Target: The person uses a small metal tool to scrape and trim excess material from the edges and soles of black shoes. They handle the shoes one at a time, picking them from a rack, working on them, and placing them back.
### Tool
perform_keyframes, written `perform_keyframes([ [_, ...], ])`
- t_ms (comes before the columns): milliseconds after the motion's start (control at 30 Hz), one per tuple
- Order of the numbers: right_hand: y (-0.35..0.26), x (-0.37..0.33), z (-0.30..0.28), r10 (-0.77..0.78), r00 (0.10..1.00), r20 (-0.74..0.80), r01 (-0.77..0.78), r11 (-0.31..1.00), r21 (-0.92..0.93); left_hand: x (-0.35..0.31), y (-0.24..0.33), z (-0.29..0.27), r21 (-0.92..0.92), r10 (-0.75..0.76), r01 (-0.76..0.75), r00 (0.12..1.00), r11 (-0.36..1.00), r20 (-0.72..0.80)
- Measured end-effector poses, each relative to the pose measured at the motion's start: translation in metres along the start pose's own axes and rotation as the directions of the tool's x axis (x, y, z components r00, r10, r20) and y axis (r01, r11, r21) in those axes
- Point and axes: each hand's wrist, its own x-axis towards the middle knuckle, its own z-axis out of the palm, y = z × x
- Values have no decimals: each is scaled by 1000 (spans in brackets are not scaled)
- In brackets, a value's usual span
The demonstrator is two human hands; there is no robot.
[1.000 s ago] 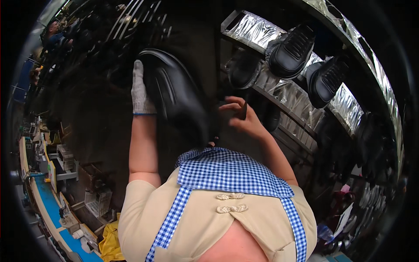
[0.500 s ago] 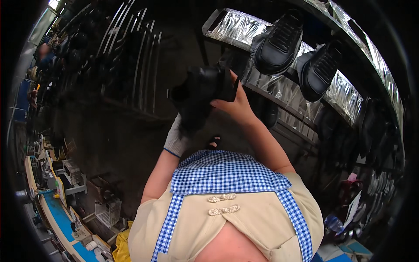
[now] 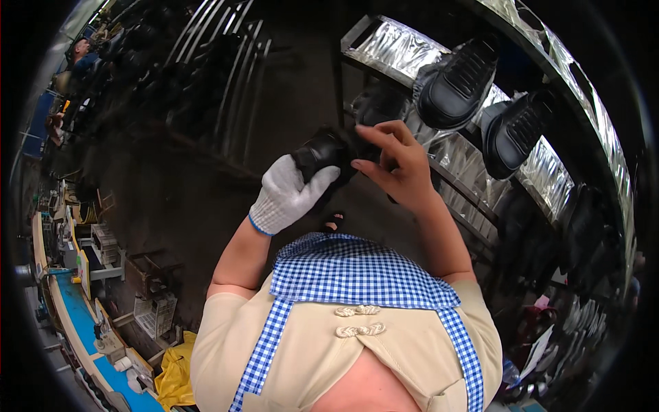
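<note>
Nearest is the blue-and-white checked apron (image 3: 364, 271), worn over a cream top (image 3: 322, 357). Just beyond its upper edge, the left hand (image 3: 285, 196), in a white knitted glove with blue trim, grips a black shoe (image 3: 320, 150), thumb on one side and fingers on the other. The bare right hand (image 3: 401, 161) is at the shoe's right side, thumb and index finger curved with a narrow space between; whether they touch it, I cannot tell. The held shoe is in the air, off the left corner of a metal rack (image 3: 350, 55). Along the rack's foil-covered upper shelf, two black lace-up shoes (image 3: 458, 82) stand side by side, tilted. Off to the left runs a blue conveyor belt (image 3: 74, 309), with a yellow cloth (image 3: 176, 376) beside its near end. Farthest away, at upper left, is another person (image 3: 84, 56).
</note>
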Motion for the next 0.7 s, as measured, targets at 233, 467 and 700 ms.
perform_keyframes([
  [233,-13,6,-12,-246,945,215,323,808,-494,10,25,16,215,323,-319,946,923,17],
  [467,11,-14,1,571,759,313,-576,365,731,7,27,16,154,323,-327,945,932,51],
  [700,-41,-56,-17,145,986,86,-102,109,989,17,-3,18,197,327,-297,934,934,-143],
])
